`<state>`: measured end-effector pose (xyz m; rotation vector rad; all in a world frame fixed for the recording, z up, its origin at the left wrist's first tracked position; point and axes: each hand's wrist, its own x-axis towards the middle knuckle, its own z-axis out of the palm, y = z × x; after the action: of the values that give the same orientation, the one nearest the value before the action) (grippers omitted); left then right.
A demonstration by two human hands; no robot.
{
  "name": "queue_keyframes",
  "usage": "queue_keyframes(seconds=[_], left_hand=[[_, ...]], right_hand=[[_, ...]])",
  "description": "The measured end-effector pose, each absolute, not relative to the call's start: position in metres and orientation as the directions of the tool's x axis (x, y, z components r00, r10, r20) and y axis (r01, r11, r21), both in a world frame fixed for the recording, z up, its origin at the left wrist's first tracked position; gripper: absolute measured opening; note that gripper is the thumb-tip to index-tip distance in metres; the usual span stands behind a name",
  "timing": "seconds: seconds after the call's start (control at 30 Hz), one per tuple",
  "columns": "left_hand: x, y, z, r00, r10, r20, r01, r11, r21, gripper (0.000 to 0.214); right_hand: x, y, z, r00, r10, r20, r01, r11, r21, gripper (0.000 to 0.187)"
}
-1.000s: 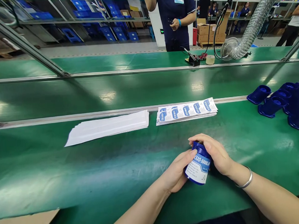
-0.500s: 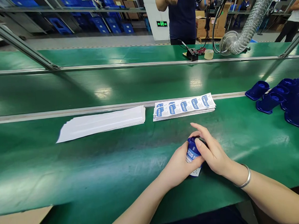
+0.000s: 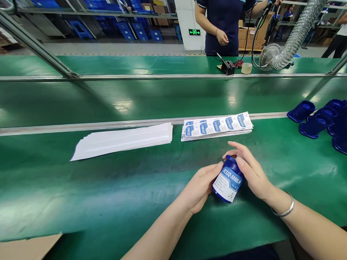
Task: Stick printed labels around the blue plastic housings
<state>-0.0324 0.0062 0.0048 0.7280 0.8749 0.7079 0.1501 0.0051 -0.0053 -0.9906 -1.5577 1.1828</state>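
Observation:
A dark blue plastic cylinder point(image 3: 229, 182) with a white and blue label lies tilted between both my hands, low on the green bench. My left hand point(image 3: 198, 188) cups its left side, fingers curled against it. On its right, my right hand point(image 3: 250, 170) wraps the part, thumb pressed on the label edge. A bangle sits on my right wrist. Just beyond the hands lies a stack of printed label sheets point(image 3: 216, 126).
A pile of blank white backing sheets point(image 3: 124, 139) lies to the left. Several dark blue plastic parts point(image 3: 327, 121) are heaped at the right edge. Across the green conveyor point(image 3: 149, 100) a person in dark blue point(image 3: 225, 18) stands by a flexible duct point(image 3: 295, 31). Cardboard point(image 3: 24, 254) sits bottom left.
The blue part has turned in my hands, so its label now faces up more fully. My left hand has slid off the top to the side. The person opposite has shifted.

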Motion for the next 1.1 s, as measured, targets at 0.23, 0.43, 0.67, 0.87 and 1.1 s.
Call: queue_keyframes(seconds=[0.23, 0.43, 0.67, 0.87, 1.1], left_hand=[[-0.027, 0.004, 0.001, 0.456, 0.79, -0.411, -0.257, 0.559, 0.788, 0.04], [-0.025, 0.0, 0.008, 0.436, 0.85, -0.296, -0.152, 0.394, 0.907, 0.04], [-0.019, -0.005, 0.015, 0.384, 0.89, -0.247, 0.248, 0.158, 0.956, 0.041], [-0.012, -0.006, 0.016, 0.326, 0.905, -0.273, 0.391, 0.134, 0.911, 0.047], [-0.029, 0.003, 0.012, 0.457, 0.817, -0.351, -0.125, 0.449, 0.884, 0.055]], right_hand=[[0.147, 0.002, -0.006, -0.223, 0.953, 0.206, 0.085, 0.229, -0.97, 0.04], [0.142, -0.003, 0.0, -0.159, 0.957, 0.244, 0.16, 0.269, -0.95, 0.043], [0.14, -0.004, 0.002, -0.097, 0.981, 0.17, 0.215, 0.188, -0.958, 0.047], [0.139, -0.002, 0.004, -0.093, 0.988, 0.121, 0.259, 0.141, -0.956, 0.051], [0.149, 0.01, 0.0, -0.125, 0.989, 0.084, 0.072, 0.094, -0.993, 0.048]])
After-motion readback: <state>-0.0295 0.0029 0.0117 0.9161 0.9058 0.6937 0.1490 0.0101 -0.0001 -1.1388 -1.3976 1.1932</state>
